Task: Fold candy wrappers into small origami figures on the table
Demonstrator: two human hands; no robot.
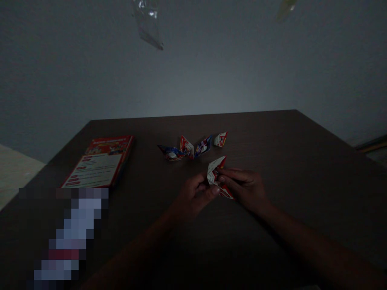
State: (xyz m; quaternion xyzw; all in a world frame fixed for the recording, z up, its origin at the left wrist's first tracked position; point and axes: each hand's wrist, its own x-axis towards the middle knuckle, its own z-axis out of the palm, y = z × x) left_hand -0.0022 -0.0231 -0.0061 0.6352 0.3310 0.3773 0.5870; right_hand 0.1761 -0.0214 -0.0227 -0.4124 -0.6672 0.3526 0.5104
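Observation:
Between my two hands, above the middle of the table, is a folded paper piece (214, 166) with white and red printed sides and pointed corners. My left hand (198, 195) grips its lower left side, the thumb lying across the front. The fingers of my right hand (246, 183) pinch its right side near the centre fold. Just beyond my hands, several similar folded paper pieces lie in a row: a blue one (173, 153), a red and white one (186, 147), a dark blue one (203, 146) and a small white and red one (220, 139).
A thick red and white printed box or book (98, 161) lies on the left of the dark table (256, 133). A pixelated patch (72, 233) covers the lower left. Behind the table stands a pale wall (211, 72), with a clear plastic bag (148, 24) hanging high on it.

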